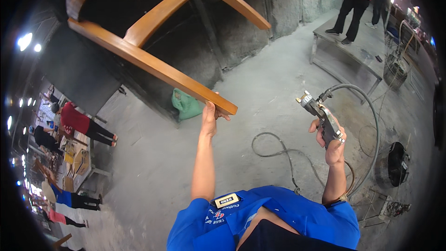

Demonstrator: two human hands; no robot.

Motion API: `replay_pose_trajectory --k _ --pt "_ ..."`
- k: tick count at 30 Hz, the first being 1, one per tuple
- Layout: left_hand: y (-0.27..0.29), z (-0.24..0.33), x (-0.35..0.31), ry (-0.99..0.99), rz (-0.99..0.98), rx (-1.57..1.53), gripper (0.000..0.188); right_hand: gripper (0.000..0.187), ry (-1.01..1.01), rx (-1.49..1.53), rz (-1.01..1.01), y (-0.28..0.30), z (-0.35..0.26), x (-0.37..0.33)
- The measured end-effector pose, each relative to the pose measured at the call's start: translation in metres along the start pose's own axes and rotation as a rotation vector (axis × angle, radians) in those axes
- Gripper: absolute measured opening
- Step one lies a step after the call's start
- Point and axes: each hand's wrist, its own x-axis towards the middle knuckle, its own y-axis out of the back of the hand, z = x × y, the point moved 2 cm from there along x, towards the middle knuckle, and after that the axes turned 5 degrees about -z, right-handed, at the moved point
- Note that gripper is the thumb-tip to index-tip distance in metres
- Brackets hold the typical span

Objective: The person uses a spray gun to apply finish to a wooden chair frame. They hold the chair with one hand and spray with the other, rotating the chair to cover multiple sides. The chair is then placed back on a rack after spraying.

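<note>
My left hand is closed around the lower end of a leg on an orange-brown wooden chair frame. The frame is raised and tilted, its legs and a cross rail reaching up and left, and its top is cut off by the picture's edge. In my right hand is a spray gun with a dark body and a metal nozzle, its fingers wrapped round the handle. The nozzle points up and left, apart from the chair. A dark hose loops from the gun down past my right forearm.
A green sack lies by the dark wall. More hose coils on the grey floor. At the right stand a black bucket and a low metal platform with people on it. Several people work around tables at the far left.
</note>
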Motion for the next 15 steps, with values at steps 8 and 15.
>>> replay_pose_trajectory --k 8,15 --pt "-0.069 -0.016 0.052 -0.06 -0.019 -0.027 0.094 0.117 0.082 0.036 0.2 0.086 0.034 -0.02" --pt "-0.053 -0.025 0.083 -0.024 -0.053 0.102 0.087 0.113 -0.169 -0.004 0.085 0.089 0.09 -0.005"
